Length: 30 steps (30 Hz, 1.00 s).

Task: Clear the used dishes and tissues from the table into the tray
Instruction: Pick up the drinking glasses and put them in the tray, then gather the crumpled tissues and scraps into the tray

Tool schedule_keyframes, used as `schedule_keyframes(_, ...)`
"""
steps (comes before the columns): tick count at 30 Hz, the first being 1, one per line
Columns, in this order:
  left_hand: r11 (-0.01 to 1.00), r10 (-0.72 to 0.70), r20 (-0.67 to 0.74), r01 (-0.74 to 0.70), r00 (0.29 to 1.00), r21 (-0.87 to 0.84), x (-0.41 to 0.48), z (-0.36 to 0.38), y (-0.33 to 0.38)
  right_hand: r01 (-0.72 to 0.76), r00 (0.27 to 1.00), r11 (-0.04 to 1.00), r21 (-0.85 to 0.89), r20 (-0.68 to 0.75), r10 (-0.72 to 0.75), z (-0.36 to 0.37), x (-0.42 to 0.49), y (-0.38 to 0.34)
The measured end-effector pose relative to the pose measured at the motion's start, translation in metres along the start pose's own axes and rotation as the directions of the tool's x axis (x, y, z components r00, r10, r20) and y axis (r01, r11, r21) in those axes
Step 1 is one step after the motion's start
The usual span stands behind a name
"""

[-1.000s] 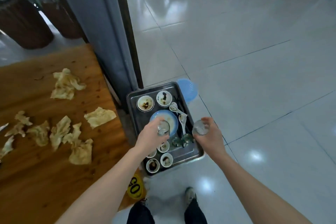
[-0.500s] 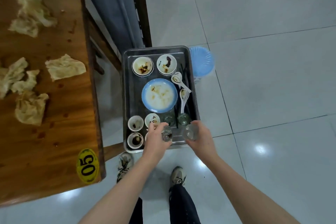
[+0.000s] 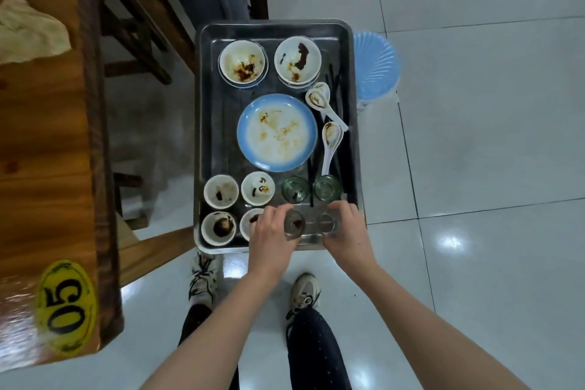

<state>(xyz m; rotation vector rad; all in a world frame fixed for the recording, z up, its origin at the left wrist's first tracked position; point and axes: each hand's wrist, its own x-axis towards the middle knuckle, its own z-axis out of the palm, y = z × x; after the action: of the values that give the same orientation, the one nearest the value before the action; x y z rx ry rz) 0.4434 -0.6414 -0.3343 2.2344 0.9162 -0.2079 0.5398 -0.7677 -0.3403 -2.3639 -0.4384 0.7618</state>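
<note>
Glossy white floor tiles (image 3: 474, 136) surround the metal tray (image 3: 275, 25). At the tray's near edge, the left hand (image 3: 272, 241) has its grip clamped on a small glass (image 3: 294, 225) with a dark residue inside. The right hand (image 3: 348, 237) is clamped on a second glass (image 3: 327, 223) just beside it. A second ago both were held higher, over the tray's middle; now they are low at the near rim. Whether the glasses rest on the tray cannot be told. Two green glasses (image 3: 295, 188) stand just beyond them, and a blue plate (image 3: 277, 130) lies mid-tray. A blue stool (image 3: 376, 66) shows past the tray's right edge. On the table (image 3: 41, 136) left of the tray, one tissue (image 3: 28, 32) is in view, against several earlier.
</note>
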Motion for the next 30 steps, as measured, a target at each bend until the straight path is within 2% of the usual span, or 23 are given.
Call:
schedule_keyframes(3,0.991,0.022,-0.031,-0.018,0.999,0.134,0.001,0.006,-0.002,0.003,1.0,0.998,0.062,0.001,-0.003,0.002,0.001,-0.002)
schedule_keyframes(9,0.991,0.009,-0.041,-0.004,0.999,0.131,0.002,0.006,-0.002,-0.007,1.0,0.986,0.164,0.029,0.003,0.0,-0.006,-0.005)
schedule_keyframes(13,0.987,-0.003,0.037,-0.003,0.999,0.161,0.0,-0.005,0.001,-0.025,0.998,0.995,0.098,0.065,0.018,-0.012,-0.013,-0.005)
schedule_keyframes(17,0.986,-0.005,0.099,-0.012,0.995,0.166,-0.008,-0.024,0.009,-0.024,0.999,1.0,0.012,0.041,0.024,-0.034,-0.024,-0.012)
schedule_keyframes(23,0.998,0.006,0.071,-0.01,0.997,0.058,-0.027,-0.069,0.037,-0.035,0.999,0.998,-0.043,-0.008,0.035,-0.077,-0.042,-0.049)
schedule_keyframes(30,0.988,-0.007,-0.08,-0.006,0.997,-0.154,-0.052,-0.155,0.075,0.144,0.989,0.989,-0.031,0.051,-0.142,-0.128,-0.057,-0.133)
